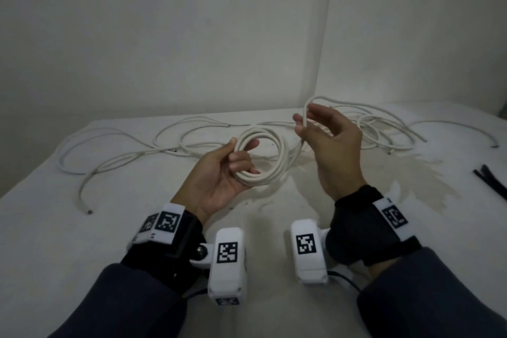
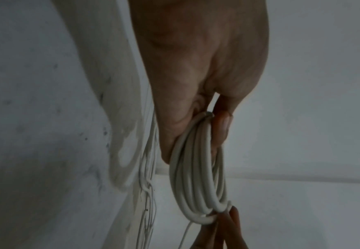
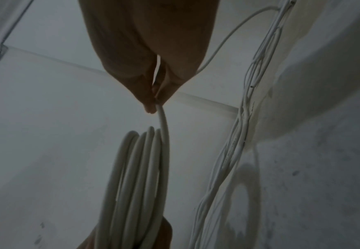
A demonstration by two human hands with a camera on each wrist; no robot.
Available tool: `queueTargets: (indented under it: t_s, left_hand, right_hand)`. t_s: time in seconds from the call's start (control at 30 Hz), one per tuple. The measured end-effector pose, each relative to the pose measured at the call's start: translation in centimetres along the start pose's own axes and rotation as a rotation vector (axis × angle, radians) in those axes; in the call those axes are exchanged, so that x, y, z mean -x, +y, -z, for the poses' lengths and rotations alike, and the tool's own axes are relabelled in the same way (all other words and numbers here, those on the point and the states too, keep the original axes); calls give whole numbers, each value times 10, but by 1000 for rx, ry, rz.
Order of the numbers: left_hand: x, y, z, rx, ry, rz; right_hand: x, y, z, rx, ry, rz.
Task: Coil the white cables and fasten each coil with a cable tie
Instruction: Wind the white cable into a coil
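Lighting is dim, soft and cool grey in all three views; no lamp or window is visible, so the source cannot be determined. The head view shows no glare. The matte white tabletop (image 1: pixel 82 228) carries only faint, diffuse shadows under the loose white round cables (image 1: pixel 123 143). Wide-angle distortion bows the vertical wall corner (image 1: pixel 326 35) and stretches the dark grey sleeves (image 1: pixel 131 307) at the lower edge. The right hand (image 1: pixel 326 143) is slightly motion-blurred. Both wrist views are darker, grainy and soft: the left hand (image 2: pixel 196 75) is underexposed, and the coiled white cable (image 3: pixel 136 185) appears near and slightly blurred.
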State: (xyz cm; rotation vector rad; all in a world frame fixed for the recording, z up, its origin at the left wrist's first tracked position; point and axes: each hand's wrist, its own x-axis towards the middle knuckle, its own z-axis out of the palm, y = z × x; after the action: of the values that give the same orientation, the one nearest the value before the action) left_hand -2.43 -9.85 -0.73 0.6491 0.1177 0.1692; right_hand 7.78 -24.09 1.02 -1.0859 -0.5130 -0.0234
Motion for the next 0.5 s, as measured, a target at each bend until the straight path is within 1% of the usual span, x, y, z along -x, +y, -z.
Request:
queueTargets:
  t_s: [0.1,0.2,0.27,0.37,0.43,0.5]
  left_hand:
    - [0,5,4,-30,38,1]
    - [-1,7,8,43,96,-106]
    - [-2,9,11,118,133,-185]
    - [-5,9,14,191,183,-257]
    - [-6,8,14,208,196,-278]
    - [-5,7,13,178,168,-251]
  right_hand:
    - [1,-4,-2,-81,-77,-84]
    - [-2,-9,-1,-114,-161,-183]
    - [-4,-13,2,-116,-166,-207]
    - [-6,-13,5,-143,-143,-232]
    - [-6,-12,4,-155,-143,-244]
    - [-7,-11,5,-172,-120,-223]
